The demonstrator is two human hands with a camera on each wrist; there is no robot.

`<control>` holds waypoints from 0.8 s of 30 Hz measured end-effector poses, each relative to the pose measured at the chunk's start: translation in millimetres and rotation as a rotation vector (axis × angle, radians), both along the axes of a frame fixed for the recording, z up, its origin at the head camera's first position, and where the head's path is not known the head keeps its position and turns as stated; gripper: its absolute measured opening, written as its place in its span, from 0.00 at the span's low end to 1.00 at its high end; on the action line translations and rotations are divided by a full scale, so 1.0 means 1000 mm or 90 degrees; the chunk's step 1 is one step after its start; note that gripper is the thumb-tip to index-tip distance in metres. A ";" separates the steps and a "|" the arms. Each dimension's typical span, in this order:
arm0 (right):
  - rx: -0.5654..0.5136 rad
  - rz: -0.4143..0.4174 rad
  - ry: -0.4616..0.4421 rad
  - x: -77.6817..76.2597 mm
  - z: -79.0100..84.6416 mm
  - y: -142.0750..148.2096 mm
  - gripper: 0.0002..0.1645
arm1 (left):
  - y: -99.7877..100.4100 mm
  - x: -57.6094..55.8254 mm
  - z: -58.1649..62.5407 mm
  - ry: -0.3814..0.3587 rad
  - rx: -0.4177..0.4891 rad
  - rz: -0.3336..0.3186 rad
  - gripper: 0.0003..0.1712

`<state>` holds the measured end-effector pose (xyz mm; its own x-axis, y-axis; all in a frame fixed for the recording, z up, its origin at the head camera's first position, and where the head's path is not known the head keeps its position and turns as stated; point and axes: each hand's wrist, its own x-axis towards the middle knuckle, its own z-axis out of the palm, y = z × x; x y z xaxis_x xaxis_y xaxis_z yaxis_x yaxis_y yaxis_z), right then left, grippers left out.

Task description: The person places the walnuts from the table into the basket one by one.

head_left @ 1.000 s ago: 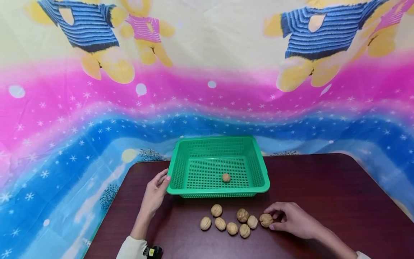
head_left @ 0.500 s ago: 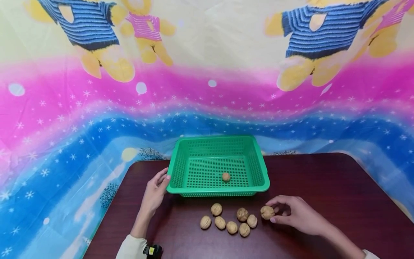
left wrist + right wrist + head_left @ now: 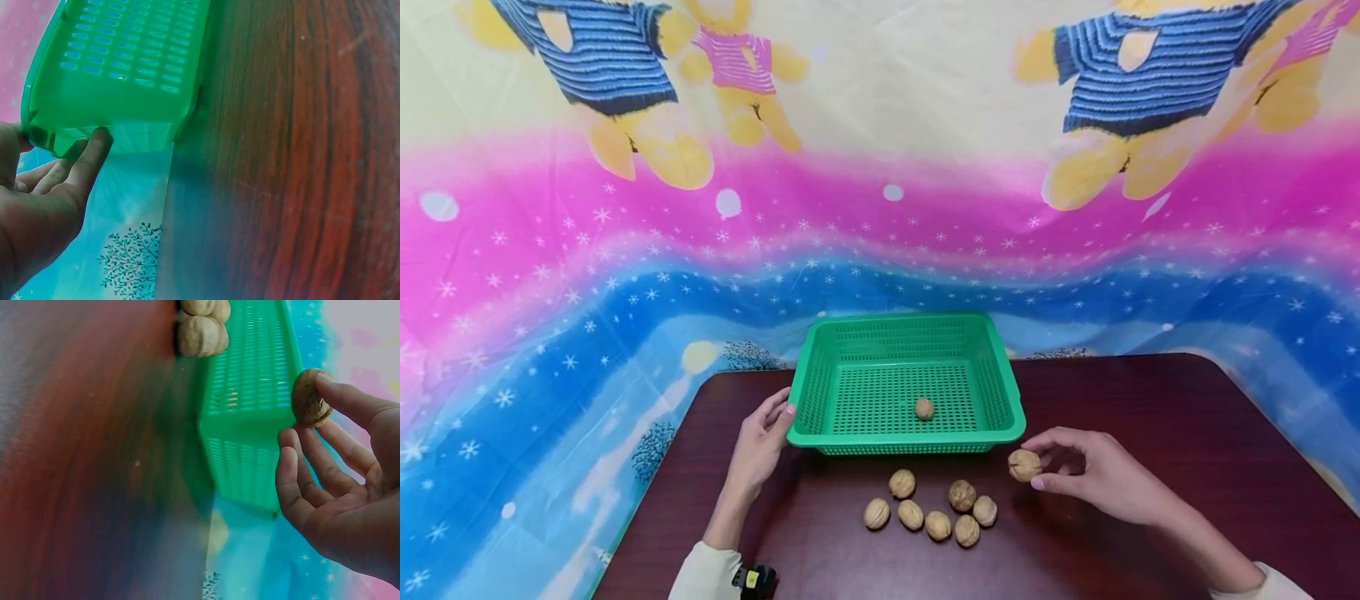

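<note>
A green mesh basket (image 3: 820, 379) stands on the dark wooden table (image 3: 1150, 417) with one walnut (image 3: 924, 408) inside. My left hand (image 3: 760, 446) rests against the basket's front left corner (image 3: 81, 134), fingers straight. My right hand (image 3: 1086, 475) pinches a walnut (image 3: 1024, 465) (image 3: 310, 398) between thumb and fingers, lifted off the table just right of the basket's front right corner. Several more walnuts (image 3: 936, 512) lie in a loose cluster on the table in front of the basket.
A bright cloth with bears and stars (image 3: 880, 208) hangs behind the table and drapes down its left side. The table's rounded edges show at the left and right. Bare wood lies to the right of the basket.
My right hand has lifted one walnut from the right end of the cluster and carried it up and back toward the basket. The left hand has stayed at the basket's corner.
</note>
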<state>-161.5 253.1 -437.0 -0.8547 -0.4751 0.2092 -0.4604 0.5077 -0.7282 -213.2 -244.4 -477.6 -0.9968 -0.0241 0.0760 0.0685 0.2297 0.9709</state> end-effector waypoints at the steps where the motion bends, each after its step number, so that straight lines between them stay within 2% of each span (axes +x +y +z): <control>1: -0.001 -0.003 0.003 -0.001 0.002 0.000 0.19 | 0.000 0.000 0.000 0.000 0.000 0.000 0.33; 5: -0.006 -0.014 0.017 -0.004 0.011 -0.003 0.20 | 0.000 0.000 0.000 0.000 0.000 0.003 0.33; 15: -0.020 -0.019 0.000 -0.022 0.030 -0.015 0.19 | 0.001 0.000 -0.001 0.002 0.002 0.004 0.33; 24: -0.022 -0.016 -0.028 -0.045 0.035 -0.029 0.22 | 0.000 -0.001 -0.001 0.000 -0.001 0.006 0.33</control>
<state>-206.2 224.3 -401.5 -0.8748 -0.4468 0.1873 -0.4155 0.4931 -0.7643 -214.6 -244.2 -478.6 -0.9965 -0.0340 0.0765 0.0666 0.2324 0.9703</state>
